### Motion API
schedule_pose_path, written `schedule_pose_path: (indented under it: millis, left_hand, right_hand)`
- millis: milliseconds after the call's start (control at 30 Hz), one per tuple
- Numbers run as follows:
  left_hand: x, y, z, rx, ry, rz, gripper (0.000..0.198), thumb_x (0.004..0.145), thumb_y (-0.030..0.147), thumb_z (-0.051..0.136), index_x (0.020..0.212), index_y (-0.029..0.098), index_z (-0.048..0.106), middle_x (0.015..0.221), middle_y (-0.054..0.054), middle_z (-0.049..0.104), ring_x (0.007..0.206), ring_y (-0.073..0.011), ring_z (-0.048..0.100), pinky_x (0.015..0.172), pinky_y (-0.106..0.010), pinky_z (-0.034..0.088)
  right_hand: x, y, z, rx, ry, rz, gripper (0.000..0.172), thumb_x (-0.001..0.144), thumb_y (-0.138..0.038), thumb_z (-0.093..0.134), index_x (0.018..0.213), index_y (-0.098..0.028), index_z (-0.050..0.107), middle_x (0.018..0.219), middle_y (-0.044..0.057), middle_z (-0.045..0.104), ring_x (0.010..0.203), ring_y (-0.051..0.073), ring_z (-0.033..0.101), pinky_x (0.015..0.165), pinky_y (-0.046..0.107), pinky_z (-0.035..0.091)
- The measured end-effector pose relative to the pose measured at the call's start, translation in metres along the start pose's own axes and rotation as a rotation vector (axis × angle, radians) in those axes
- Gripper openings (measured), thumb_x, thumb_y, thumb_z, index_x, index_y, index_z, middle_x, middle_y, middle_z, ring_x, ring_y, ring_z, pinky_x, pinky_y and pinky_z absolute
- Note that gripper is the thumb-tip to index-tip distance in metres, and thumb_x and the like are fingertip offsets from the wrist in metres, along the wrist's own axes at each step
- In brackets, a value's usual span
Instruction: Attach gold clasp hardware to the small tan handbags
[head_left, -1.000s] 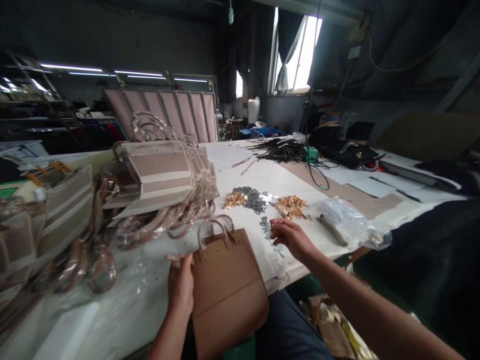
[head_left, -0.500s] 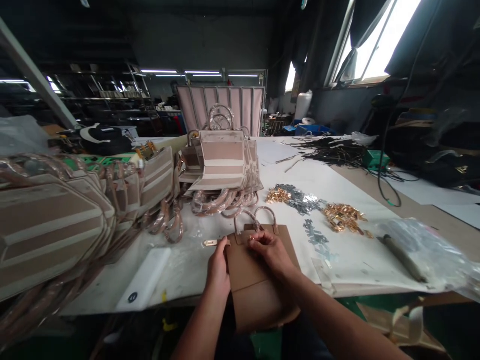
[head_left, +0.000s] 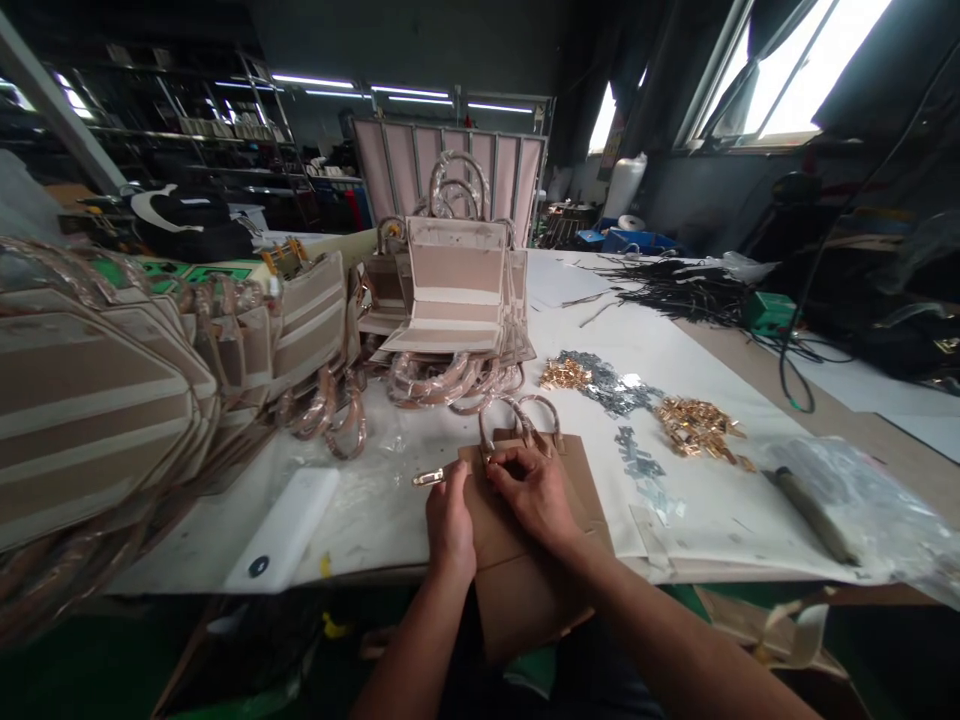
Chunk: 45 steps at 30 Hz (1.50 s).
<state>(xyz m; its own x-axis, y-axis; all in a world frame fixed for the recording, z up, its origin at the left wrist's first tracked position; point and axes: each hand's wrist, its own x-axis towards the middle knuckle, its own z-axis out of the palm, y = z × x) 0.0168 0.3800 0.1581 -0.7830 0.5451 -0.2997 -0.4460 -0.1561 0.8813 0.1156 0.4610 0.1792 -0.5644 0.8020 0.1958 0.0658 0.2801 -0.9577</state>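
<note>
A brown handbag (head_left: 517, 600) leans at the table's front edge, its thin handles (head_left: 541, 402) pointing away from me. My left hand (head_left: 452, 525) grips the bag's left edge, thumb on the front panel. Out past those fingers, to the left, sticks a tab with a gold metal plate (head_left: 429, 478). On the front panel, near the upper left, my right hand (head_left: 534, 495) is closed in a pinch. A tiny gold metal piece shows at its fingertips, mostly hidden by them.
Gold fittings lie in two piles (head_left: 566, 373) (head_left: 697, 427), with silver metal plates (head_left: 611, 385) between them. Stacked beige bags (head_left: 457, 270) stand behind, more bags (head_left: 97, 400) at left. A white block (head_left: 289, 525), plastic bags (head_left: 855, 500) and a dark rod (head_left: 816, 515) lie around.
My right hand's fingertips have moved a little left across the bag front, toward my left thumb. The gold plate on the tab has tilted. The whole view has shifted slightly.
</note>
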Motion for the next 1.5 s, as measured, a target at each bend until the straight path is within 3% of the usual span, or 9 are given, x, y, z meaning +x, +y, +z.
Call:
schedule_pose_path:
  millis: [233, 433, 567, 767, 1100, 1333, 1500]
  left_hand:
    - [0.000, -0.007, -0.004, 0.051, 0.013, 0.091, 0.050, 0.081, 0.060, 0.073, 0.101, 0.014, 0.076, 0.101, -0.011, 0.079, 0.103, -0.0304, 0.072, 0.090, -0.037, 0.055]
    - [-0.002, -0.007, -0.004, 0.074, 0.007, 0.131, 0.043, 0.084, 0.053, 0.072, 0.100, 0.013, 0.078, 0.100, -0.010, 0.079, 0.103, -0.0300, 0.072, 0.094, -0.038, 0.054]
    - [-0.004, -0.008, 0.000, 0.090, 0.008, 0.188, 0.040, 0.086, 0.051, 0.073, 0.101, 0.015, 0.077, 0.100, -0.008, 0.079, 0.100, -0.0274, 0.072, 0.092, -0.036, 0.054]
    - [0.000, -0.018, 0.000, 0.175, -0.106, 0.357, 0.042, 0.090, 0.055, 0.074, 0.104, 0.016, 0.075, 0.101, -0.010, 0.079, 0.097, -0.0261, 0.073, 0.089, -0.036, 0.057]
    - [-0.003, -0.020, -0.007, 0.343, -0.055, 0.491, 0.037, 0.096, 0.054, 0.067, 0.103, 0.019, 0.076, 0.105, -0.009, 0.078, 0.104, -0.0272, 0.072, 0.098, -0.038, 0.053]
    - [-0.005, -0.015, -0.005, 0.339, -0.097, 0.495, 0.043, 0.094, 0.058, 0.068, 0.106, 0.018, 0.075, 0.107, -0.010, 0.078, 0.105, -0.0271, 0.071, 0.095, -0.036, 0.056]
    - [-0.004, -0.006, -0.006, 0.388, -0.110, 0.374, 0.059, 0.087, 0.069, 0.068, 0.113, 0.017, 0.074, 0.114, -0.011, 0.078, 0.112, -0.0321, 0.070, 0.099, -0.043, 0.055]
  right_hand:
    - [-0.001, 0.002, 0.009, -0.125, 0.031, -0.050, 0.020, 0.092, -0.040, 0.068, 0.095, -0.022, 0.076, 0.084, 0.003, 0.075, 0.074, 0.024, 0.069, 0.072, 0.035, 0.053]
    - [-0.004, -0.002, 0.009, -0.097, 0.002, -0.126, 0.020, 0.095, -0.032, 0.065, 0.108, -0.020, 0.073, 0.093, 0.003, 0.075, 0.080, 0.022, 0.068, 0.073, 0.031, 0.052]
    - [0.001, -0.008, 0.001, -0.186, -0.074, -0.155, 0.013, 0.093, -0.024, 0.062, 0.101, -0.021, 0.072, 0.086, 0.001, 0.071, 0.076, 0.020, 0.064, 0.070, 0.029, 0.049]
    - [0.008, -0.013, -0.008, -0.263, -0.160, -0.141, 0.011, 0.091, -0.013, 0.064, 0.096, -0.020, 0.069, 0.088, 0.001, 0.071, 0.082, 0.020, 0.065, 0.075, 0.028, 0.046]
    - [0.011, -0.009, -0.008, -0.324, -0.193, -0.108, 0.017, 0.090, -0.005, 0.066, 0.093, -0.021, 0.071, 0.088, 0.001, 0.073, 0.083, 0.020, 0.067, 0.079, 0.028, 0.048]
    - [0.014, 0.000, -0.006, 0.071, -0.169, 0.089, 0.026, 0.088, -0.010, 0.066, 0.109, -0.025, 0.062, 0.073, -0.005, 0.067, 0.059, 0.018, 0.064, 0.059, 0.028, 0.049]
    - [0.006, -0.003, -0.014, 0.308, -0.174, 0.060, 0.020, 0.085, -0.023, 0.075, 0.101, -0.027, 0.064, 0.077, -0.003, 0.069, 0.067, 0.022, 0.068, 0.063, 0.032, 0.053]
